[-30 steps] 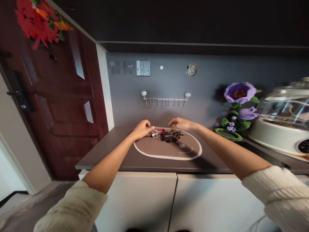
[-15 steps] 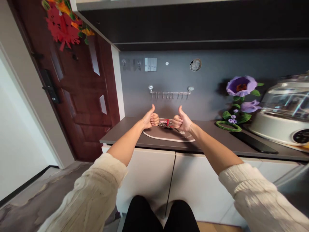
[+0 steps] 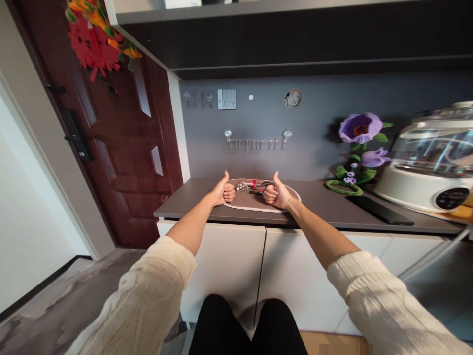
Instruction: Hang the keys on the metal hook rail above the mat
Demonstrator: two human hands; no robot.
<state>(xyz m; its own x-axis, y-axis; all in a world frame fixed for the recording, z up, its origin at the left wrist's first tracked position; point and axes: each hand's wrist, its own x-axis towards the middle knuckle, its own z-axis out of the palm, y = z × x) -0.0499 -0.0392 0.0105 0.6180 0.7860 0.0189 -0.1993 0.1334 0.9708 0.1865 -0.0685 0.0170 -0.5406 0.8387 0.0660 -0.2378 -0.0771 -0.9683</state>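
Observation:
My left hand is closed in a fist with the thumb raised, over the left end of an oval mat on the counter. Nothing shows in its fingers. Over the mat's right side, my right hand makes the same thumb-up fist, also holding nothing visible. Between the two hands lies a small pile of keys with a red piece among them, on the mat's back half. Part of the pile is hidden behind my right hand.
A clear rail with small hooks is fixed to the grey wall. Rightward on the counter are a black phone, purple felt flowers and a white appliance with a clear lid. A dark shelf overhangs. Left stands a red-brown door.
Both fists have come down a little, the left also shifting leftward, so more of the keys shows between them. The view has turned slightly to the right.

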